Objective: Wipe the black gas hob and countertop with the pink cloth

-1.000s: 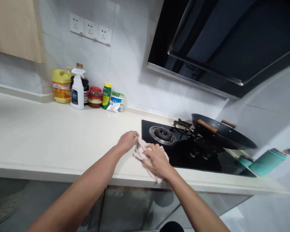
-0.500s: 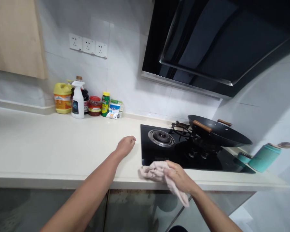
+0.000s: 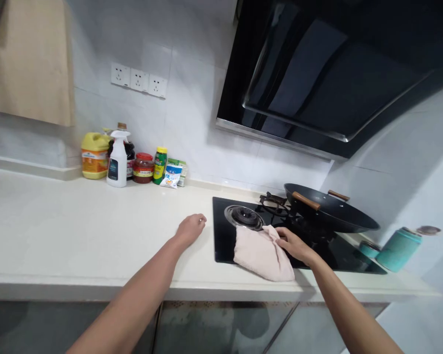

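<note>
My right hand (image 3: pixel 294 244) grips a pale pink cloth (image 3: pixel 262 253) by its upper right corner. The cloth is spread over the front left of the black glass gas stove (image 3: pixel 223 241), and its lower edge lies over the countertop. Just behind it is the left burner (image 3: pixel 244 216), with a metal ring around it. My left hand (image 3: pixel 191 229) rests on the white countertop (image 3: pixel 96 231), left of the stove. Its fingers are curled closed, and nothing shows in them.
A black wok (image 3: pixel 328 206) with wooden handles sits on the stove's right side, beside a teal canister (image 3: pixel 398 250). Along the wall stand a white spray bottle (image 3: pixel 117 162), a yellow jug (image 3: pixel 95 156) and a red-lidded jar (image 3: pixel 143 169). Overhead hangs a range hood (image 3: pixel 299 83).
My right hand has moved up and right from the counter's front edge onto the stove. The bunched cloth is now spread out flatter. My left hand stays in place.
</note>
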Tool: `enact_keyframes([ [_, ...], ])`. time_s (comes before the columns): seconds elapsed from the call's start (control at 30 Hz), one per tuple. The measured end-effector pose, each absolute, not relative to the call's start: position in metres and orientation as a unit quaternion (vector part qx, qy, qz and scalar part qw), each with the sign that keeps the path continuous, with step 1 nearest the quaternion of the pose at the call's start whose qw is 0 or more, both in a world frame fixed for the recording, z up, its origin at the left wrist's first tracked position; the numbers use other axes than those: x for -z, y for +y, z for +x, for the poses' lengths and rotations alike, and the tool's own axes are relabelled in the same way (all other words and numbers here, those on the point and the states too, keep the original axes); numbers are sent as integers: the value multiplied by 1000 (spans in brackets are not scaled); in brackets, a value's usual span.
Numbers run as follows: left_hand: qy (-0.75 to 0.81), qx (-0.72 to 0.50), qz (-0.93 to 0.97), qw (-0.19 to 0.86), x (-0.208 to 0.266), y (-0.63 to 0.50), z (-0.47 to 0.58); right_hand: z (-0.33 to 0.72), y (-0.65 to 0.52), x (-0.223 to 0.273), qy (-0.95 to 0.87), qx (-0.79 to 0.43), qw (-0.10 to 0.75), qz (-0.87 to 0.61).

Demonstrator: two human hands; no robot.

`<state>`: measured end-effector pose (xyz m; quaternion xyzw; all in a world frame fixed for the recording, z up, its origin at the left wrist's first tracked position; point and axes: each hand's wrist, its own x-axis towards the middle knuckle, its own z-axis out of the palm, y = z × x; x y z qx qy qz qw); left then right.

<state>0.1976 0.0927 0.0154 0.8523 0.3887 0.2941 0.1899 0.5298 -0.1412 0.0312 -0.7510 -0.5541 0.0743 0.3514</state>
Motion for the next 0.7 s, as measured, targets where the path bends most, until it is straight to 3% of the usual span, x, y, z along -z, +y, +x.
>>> enact_keyframes([
  [0.13,382,-290,856,193,-12,95,201,518,-152,-38,-556,19,348,-754],
  [0.3,379,-291,858,189,-8,91,201,444,-131,-16,-627,-58,186,-755],
  [0.4,373,-310,855,182,-7,88,202,404,-106,-6,-646,-52,145,-748],
  [0.7,342,-410,829,167,-14,73,211,388,29,-14,-748,-46,179,-638],
])
